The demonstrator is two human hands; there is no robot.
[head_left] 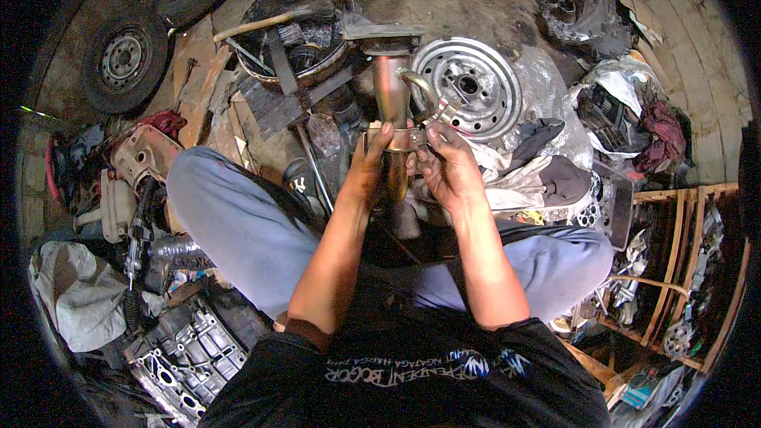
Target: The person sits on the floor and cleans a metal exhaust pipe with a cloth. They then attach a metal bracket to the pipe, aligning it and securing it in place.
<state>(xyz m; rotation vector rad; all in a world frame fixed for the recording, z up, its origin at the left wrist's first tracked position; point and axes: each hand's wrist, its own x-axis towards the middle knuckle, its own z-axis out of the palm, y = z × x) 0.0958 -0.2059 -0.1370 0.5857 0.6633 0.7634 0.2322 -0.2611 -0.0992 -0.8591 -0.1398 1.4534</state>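
Observation:
Between my hands stands a copper-brown metal tube (391, 91), roughly upright, with a flat plate (384, 30) at its far end and a bent side pipe (422, 85) on its right. A narrow metal band (408, 139) sits around its lower part. My left hand (369, 160) is closed around the tube's left side, thumb on top near the band. On the right, my right hand (448, 160) pinches the band's end with the thumb, fingers curled by the tube. The undersides of the fingers are partly hidden.
A steel wheel rim (468, 85) lies just beyond my right hand. Past my left hand is a round black basin (293, 70) of tools, with a wooden-handled hammer (265, 24) across it. An engine block (190, 361) lies at lower left; wooden racks (674, 257) stand at right.

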